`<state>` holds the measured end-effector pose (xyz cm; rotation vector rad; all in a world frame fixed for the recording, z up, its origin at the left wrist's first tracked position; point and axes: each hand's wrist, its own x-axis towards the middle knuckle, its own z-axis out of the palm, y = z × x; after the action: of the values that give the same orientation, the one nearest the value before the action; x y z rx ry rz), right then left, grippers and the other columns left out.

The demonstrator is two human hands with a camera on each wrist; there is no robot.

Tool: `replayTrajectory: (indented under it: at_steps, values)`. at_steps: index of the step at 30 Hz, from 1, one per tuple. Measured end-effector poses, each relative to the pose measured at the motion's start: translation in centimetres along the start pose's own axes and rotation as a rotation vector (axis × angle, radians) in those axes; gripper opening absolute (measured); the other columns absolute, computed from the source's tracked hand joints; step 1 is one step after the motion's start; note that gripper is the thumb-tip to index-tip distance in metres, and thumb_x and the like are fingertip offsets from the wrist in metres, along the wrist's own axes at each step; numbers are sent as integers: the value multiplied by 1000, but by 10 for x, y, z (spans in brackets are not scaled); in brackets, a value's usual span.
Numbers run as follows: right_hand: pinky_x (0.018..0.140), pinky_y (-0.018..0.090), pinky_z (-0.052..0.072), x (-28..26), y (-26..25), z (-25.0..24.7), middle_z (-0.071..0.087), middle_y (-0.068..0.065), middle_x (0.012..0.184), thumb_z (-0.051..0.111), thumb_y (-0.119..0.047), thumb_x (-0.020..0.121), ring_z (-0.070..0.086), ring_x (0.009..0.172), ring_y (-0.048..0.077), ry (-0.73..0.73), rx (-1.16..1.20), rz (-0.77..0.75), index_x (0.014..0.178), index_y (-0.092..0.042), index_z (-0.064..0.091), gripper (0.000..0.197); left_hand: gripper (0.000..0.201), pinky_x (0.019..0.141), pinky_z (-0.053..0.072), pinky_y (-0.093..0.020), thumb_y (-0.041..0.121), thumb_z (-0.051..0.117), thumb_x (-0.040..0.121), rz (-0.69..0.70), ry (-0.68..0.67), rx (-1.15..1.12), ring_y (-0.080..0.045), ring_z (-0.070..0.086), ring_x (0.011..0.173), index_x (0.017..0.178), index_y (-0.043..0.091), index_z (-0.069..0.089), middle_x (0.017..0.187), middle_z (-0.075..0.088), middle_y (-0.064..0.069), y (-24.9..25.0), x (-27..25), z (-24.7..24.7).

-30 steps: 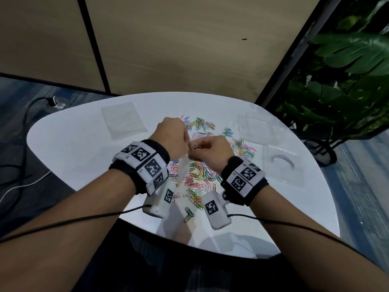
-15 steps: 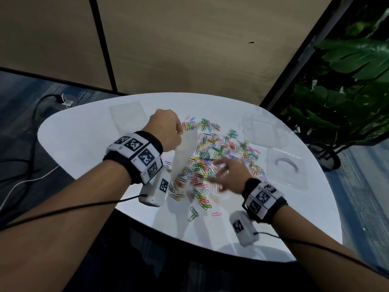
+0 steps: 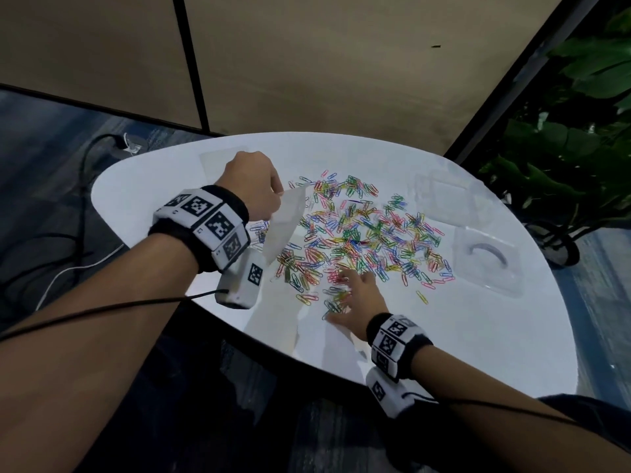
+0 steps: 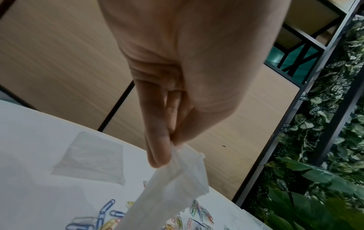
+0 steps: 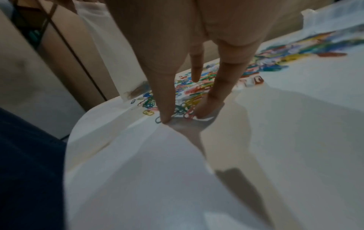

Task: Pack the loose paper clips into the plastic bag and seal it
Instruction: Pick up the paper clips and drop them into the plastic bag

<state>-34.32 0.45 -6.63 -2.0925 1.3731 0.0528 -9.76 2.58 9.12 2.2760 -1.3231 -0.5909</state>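
Observation:
Many coloured paper clips (image 3: 362, 230) lie spread over the middle of the white table (image 3: 478, 336). My left hand (image 3: 252, 186) pinches the top edge of a small clear plastic bag (image 3: 285, 227), which hangs slanting above the clips' left side. The left wrist view shows thumb and fingers pinching the bag (image 4: 177, 183) at its mouth. My right hand (image 3: 355, 302) is low at the near edge of the pile. Its fingertips (image 5: 166, 118) touch the table, straddling a few clips (image 5: 183, 109); none is plainly gripped.
Another flat clear bag (image 3: 222, 162) lies at the table's far left behind my left hand. Two clear plastic boxes (image 3: 488, 264) sit at the right side. A leafy plant (image 3: 563, 158) stands beyond the right edge. Cables run across the floor at the left.
My right hand left the bag's mouth and dropped to the near edge of the clip pile. The left hand lifted the bag up and to the left.

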Motion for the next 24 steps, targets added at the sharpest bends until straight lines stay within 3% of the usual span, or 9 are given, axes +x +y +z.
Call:
replayTrajectory:
  at_steps: [2, 4, 7, 10, 12, 16, 19, 21, 24]
  values:
    - [102, 41, 47, 6, -4, 1, 31, 7, 142, 79, -36, 75, 51, 119, 28, 1, -155, -62, 142, -29, 39, 79, 21, 82, 63, -38, 0, 60, 84, -20, -4, 17, -23, 76, 71, 89, 9, 78, 82, 77, -11, -9, 0, -2]
    - [103, 44, 45, 10, -9, 3, 33, 9, 146, 69, -32, 85, 44, 126, 32, 8, -288, -145, 138, -28, 48, 57, 21, 78, 64, -38, -2, 60, 83, -39, -9, 30, -19, 75, 61, 88, 9, 78, 77, 77, -9, -16, 1, -3]
    - [88, 39, 52, 17, -13, 8, 54, 13, 125, 58, -14, 91, 56, 107, 33, 60, -380, -291, 113, -14, 68, 24, 22, 78, 64, -37, -2, 60, 83, -53, -23, 37, -19, 75, 59, 87, 10, 77, 73, 77, -10, -23, 0, -4]
    - [75, 35, 55, 25, -12, 5, 62, 10, 100, 57, -7, 91, 63, 86, 28, 61, -411, -342, 97, -7, 73, 17, 23, 80, 64, -35, 0, 58, 83, -46, -27, 47, -16, 74, 58, 86, 13, 77, 71, 77, -9, -24, -1, -4]
    - [73, 33, 55, 28, -11, -3, 64, 9, 93, 57, -7, 92, 62, 79, 24, 54, -363, -306, 91, -6, 73, 16, 23, 78, 64, -36, 0, 58, 84, -41, -25, 43, -17, 75, 59, 86, 12, 77, 73, 77, -9, -22, -2, -4]
    - [70, 19, 52, 35, -8, -35, 73, 1, 82, 69, -11, 86, 65, 73, 15, 98, -4, -13, 83, -12, 78, 9, 22, 82, 63, -37, 2, 59, 85, -21, -30, 41, -22, 75, 68, 89, 11, 77, 79, 77, -10, -15, -3, -3]
    - [79, 29, 59, 41, -8, -63, 77, 2, 83, 77, -15, 80, 73, 78, 16, 59, 505, 203, 84, -15, 77, 3, 20, 86, 62, -39, 4, 60, 86, 2, -45, 46, -26, 75, 78, 93, 11, 78, 83, 75, -11, -9, -3, 1]
    - [88, 35, 58, 42, -19, -83, 74, 15, 101, 75, -9, 80, 73, 90, 24, 20, 926, 242, 101, -2, 72, 23, 21, 85, 62, -38, 5, 60, 86, 19, -58, 57, -25, 76, 77, 94, 11, 78, 82, 74, -10, -5, -3, 4]
    - [80, 25, 58, 37, -49, -108, 71, 19, 108, 71, -4, 84, 72, 94, 23, -52, 1274, 162, 114, 7, 64, 33, 22, 86, 61, -38, 5, 60, 86, 51, -67, 78, -26, 74, 82, 96, 11, 78, 80, 69, -6, 4, -4, 8]
